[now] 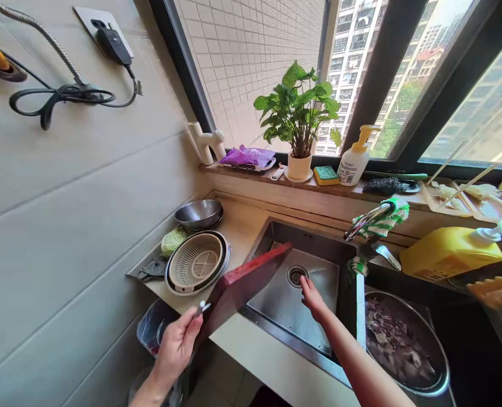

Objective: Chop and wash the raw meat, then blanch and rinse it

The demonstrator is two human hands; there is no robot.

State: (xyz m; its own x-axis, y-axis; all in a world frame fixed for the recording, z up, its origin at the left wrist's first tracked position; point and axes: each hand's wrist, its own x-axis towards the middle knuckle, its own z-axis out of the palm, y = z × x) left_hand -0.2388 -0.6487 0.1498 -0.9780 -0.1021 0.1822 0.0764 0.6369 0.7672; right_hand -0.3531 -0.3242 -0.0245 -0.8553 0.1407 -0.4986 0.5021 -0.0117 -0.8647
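Observation:
My left hand [177,342] is closed on the small metal handle at the near end of a reddish-brown cutting board [245,285]. The board is held tilted on its edge, reaching from the counter front out over the sink [272,322]. Over the sink basin, close to the drain [297,276], my right hand [313,298] is open with fingers stretched out and nothing in it. A gap separates it from the board.
Left of the sink sit a beige colander [197,261], a metal bowl [198,213] and a cabbage [173,242]. A basin of purplish food pieces in water [397,345] stands on the right, below the faucet [367,221]. A lined bin [151,325] is under the counter edge.

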